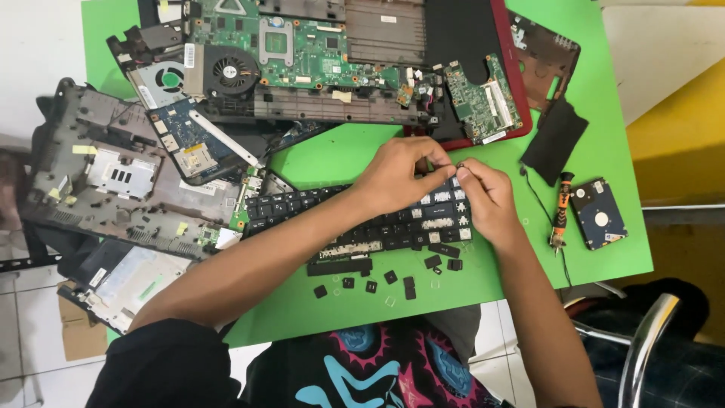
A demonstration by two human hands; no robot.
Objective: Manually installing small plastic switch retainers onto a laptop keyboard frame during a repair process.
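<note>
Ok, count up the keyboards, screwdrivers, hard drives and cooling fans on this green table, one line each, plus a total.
Keyboard: 1
Screwdriver: 1
Hard drive: 1
Cooling fans: 2, a black one and one with a green hub
Total: 5

- keyboard lies mid-table; both hands meet over its far right corner
- loose keys lie before it, at the near edge
- motherboard lies behind; fan at its left
- screwdriver lies right of the keyboard; hard drive just beyond it
</note>
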